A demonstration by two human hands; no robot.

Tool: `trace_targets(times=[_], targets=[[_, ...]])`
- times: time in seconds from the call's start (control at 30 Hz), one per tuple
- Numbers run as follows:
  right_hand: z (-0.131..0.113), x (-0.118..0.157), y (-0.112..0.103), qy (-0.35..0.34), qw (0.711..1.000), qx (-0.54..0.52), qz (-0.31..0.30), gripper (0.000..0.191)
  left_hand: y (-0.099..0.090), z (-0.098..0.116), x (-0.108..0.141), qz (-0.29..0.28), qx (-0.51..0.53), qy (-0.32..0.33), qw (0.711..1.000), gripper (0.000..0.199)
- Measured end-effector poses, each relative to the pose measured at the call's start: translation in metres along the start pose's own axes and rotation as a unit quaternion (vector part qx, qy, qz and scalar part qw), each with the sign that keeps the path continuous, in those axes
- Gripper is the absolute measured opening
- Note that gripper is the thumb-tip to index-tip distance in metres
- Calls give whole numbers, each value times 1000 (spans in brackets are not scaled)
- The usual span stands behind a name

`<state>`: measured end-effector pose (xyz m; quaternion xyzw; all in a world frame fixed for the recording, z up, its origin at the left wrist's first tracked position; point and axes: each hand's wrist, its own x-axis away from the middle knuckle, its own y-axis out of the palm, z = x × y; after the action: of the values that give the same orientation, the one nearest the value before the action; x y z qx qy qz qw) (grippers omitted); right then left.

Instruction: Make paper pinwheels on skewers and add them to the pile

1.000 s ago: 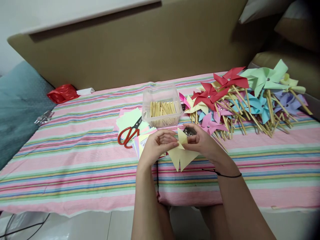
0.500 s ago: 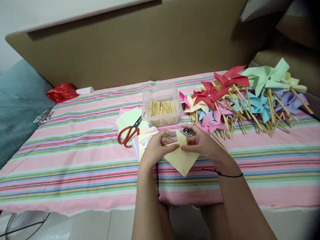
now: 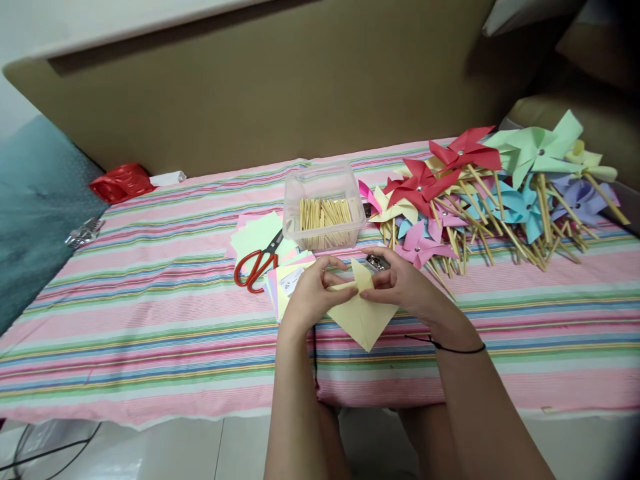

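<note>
Well, lots of work looks done from where I stand. A big pile of pinwheels (image 3: 449, 219) lies on the striped cloth (image 3: 150, 333), over on the right. They are red, green, blue, pink, yellow and purple. Many have sticks on them, and some show a shiny dot in the middle.

One more seems only partly made. It is the yellow paper (image 3: 365, 323), held low over the cloth's near side, between the two hands. The left hand (image 3: 311, 293) pinches it with thumb and fingers. The right hand (image 3: 410, 283) pinches it too, close beside the left one. One yellow point sticks up and another points down toward the person. I can see no stick on it, and the fingers hide its middle, so I can't tell how many points are folded in.

I think there is plenty left to use. The clear box (image 3: 295, 210) has many loose sticks (image 3: 325, 223) in it. Flat sheets (image 3: 247, 235) lie to its left, with red-handled scissors (image 3: 256, 268) on them. Small shiny bits (image 3: 376, 262) sit just beyond the right hand.
</note>
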<state>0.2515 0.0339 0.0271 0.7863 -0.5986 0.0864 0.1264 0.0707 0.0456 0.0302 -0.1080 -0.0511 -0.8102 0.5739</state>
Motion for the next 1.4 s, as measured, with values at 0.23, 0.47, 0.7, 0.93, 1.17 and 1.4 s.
trace_targets(times=[0.23,0.47,0.7,0.93,1.17,1.4], targets=[[4,-1,-2,-8,1000,15,3,73,-1,0,0,14,-31,5,999,34],[3,-1,-1,-5,1000,19,2,73,1,2,-1,15,-33,6,999,34],[2,-1,2,3,1000,-6,7,71,2,3,0,14,-35,10,999,33],[-1,-1,2,17,997,-55,41,68,2,8,2,35,-1,27,999,40],[-4,-2,5,-4,990,-106,97,69,12,10,-3,129,94,39,986,52],[-7,-2,11,-34,980,-135,142,81,21,6,-9,163,134,50,976,53]])
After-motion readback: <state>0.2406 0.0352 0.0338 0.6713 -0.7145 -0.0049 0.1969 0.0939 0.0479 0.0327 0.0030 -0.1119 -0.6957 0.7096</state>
